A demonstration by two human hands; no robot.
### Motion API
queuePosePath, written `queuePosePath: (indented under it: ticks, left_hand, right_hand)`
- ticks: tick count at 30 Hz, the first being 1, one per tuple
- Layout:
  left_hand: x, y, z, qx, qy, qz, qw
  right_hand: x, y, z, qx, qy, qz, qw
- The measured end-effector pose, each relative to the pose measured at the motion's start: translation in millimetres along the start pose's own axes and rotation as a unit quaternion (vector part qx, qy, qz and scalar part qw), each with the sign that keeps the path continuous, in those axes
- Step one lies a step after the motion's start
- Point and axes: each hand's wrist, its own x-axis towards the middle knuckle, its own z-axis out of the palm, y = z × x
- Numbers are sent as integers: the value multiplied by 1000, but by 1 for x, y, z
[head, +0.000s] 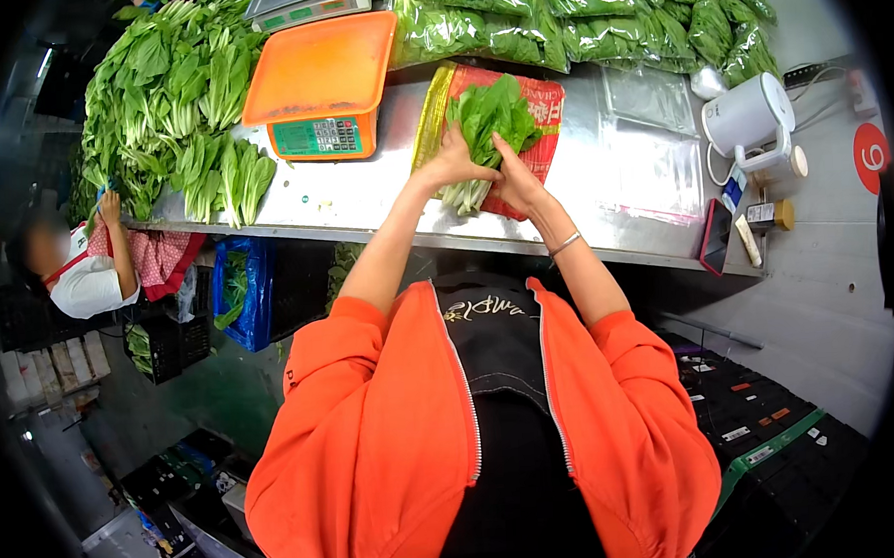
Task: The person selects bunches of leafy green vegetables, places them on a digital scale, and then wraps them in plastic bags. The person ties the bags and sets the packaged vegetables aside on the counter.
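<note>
A bunch of leafy greens (494, 116) lies over a red and yellow printed woven bag (549, 136) on the steel table, its pale stems towards me. My left hand (457, 160) is at the bunch's left side and my right hand (519, 177) at its right, so the greens are held between them. To the left stands an orange digital scale (318, 68) with an empty pan. A large heap of loose leafy greens (161, 82) covers the table's left end, with a few small bunches (244, 179) at its near edge.
Filled clear bags of greens (481, 34) line the back. Flat clear plastic bags (651, 158) lie right of the woven bag. Further right are a white electric kettle (747, 116) and a phone (714, 236). At the far left, a person (91, 272) in an apron handles greens.
</note>
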Motion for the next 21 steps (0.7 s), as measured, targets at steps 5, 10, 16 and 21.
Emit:
queuePosePath:
  ticks: [5, 10, 16, 21]
  left_hand:
    - [3, -2, 12, 76, 74, -51, 993]
    - [-7, 5, 22, 122, 166, -61, 977]
    - [-4, 0, 42, 182, 207, -65, 959]
    - [-5, 2, 35, 149, 194, -66, 967]
  right_hand:
    - [-11, -5, 7, 22, 13, 13, 1000]
    - [-8, 5, -13, 32, 3, 50, 998]
    - [-33, 11, -44, -374, 64, -53, 924]
    - [-54, 4, -62, -858, 27, -261, 442]
